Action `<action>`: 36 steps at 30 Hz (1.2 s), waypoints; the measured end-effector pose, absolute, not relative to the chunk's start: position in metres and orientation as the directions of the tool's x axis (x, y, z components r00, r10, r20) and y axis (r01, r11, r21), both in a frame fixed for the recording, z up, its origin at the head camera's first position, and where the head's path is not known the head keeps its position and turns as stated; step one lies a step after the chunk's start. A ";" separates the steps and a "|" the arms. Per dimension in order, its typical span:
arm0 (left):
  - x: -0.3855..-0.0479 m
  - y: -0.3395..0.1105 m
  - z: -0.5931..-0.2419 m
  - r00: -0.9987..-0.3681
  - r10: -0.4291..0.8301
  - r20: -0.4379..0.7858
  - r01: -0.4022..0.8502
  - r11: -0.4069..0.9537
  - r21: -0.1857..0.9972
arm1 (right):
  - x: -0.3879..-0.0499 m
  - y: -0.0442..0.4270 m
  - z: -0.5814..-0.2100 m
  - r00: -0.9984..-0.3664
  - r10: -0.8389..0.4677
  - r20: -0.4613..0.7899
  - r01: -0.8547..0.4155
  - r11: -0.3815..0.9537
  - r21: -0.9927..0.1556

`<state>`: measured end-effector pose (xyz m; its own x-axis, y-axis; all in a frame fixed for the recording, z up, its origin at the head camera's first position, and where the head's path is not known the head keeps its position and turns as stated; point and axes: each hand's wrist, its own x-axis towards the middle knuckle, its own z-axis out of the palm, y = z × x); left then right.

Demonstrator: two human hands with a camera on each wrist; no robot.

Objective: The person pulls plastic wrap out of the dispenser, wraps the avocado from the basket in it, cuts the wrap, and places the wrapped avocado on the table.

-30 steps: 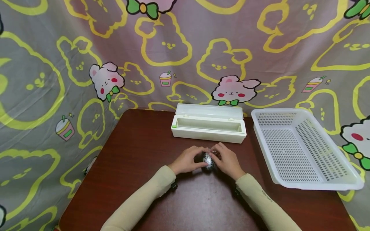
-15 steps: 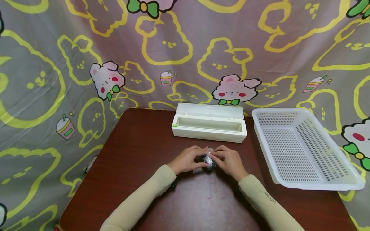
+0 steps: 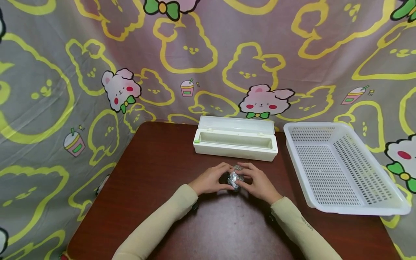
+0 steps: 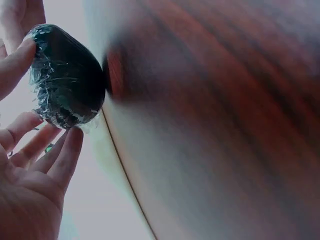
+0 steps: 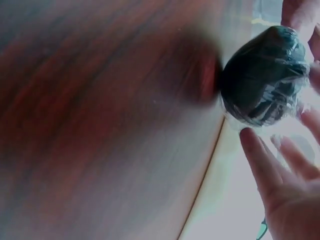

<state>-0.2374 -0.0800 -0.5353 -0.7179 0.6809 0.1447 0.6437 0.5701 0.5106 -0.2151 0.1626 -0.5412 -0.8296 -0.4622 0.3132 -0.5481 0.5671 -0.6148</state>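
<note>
A dark, egg-shaped item wrapped in clear plastic film (image 3: 234,180) stands on the brown table between both hands. In the left wrist view the dark item (image 4: 70,75) shows its smooth lower part bare of wrinkles and crumpled film over its upper part. My left hand (image 3: 211,179) holds it from the left, thumb on the near side and fingers on the far side. From the right my right hand (image 3: 260,182) grips it, its thumb against the film and its fingers curved over the far side. The right wrist view shows the item (image 5: 260,80) touching the table.
Behind the hands stands a long white box (image 3: 235,153) with its lid raised and a trough inside; a green piece sits at its left end. A white perforated plastic basket (image 3: 299,180) lies to the right. A patterned cloth (image 3: 208,43) hangs behind the table (image 3: 146,155).
The right hand's fingers have spread from a pinch at the top to a wider hold on the wrapped item. The left hand stays nearly in place.
</note>
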 end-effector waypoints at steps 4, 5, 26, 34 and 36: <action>-0.236 -0.082 -0.535 -0.719 0.691 0.079 0.621 0.587 0.520 | -0.216 0.164 -0.540 -0.815 -0.494 0.303 -0.567 0.568 -0.597; -0.236 -0.082 -0.535 -0.717 0.694 0.063 0.618 0.591 0.518 | -0.217 0.164 -0.540 -0.814 -0.493 0.306 -0.568 0.568 -0.595; -0.233 -0.077 -0.536 -0.709 0.703 0.059 0.636 0.601 0.484 | -0.221 0.161 -0.544 -0.825 -0.440 0.356 -0.558 0.531 -0.638; -0.234 -0.073 -0.540 -0.685 0.729 0.025 0.665 0.610 0.431 | -0.220 0.159 -0.544 -0.798 -0.453 0.397 -0.601 0.549 -0.581; -0.234 -0.071 -0.540 -0.686 0.728 0.005 0.668 0.627 0.400 | -0.220 0.158 -0.544 -0.800 -0.449 0.399 -0.599 0.555 -0.577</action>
<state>-0.2336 -0.0713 -0.5398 -0.6861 0.7275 0.0049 0.6680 0.6273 0.4003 -0.2198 0.1580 -0.5441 -0.7995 -0.4489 0.3990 -0.5995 0.5552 -0.5765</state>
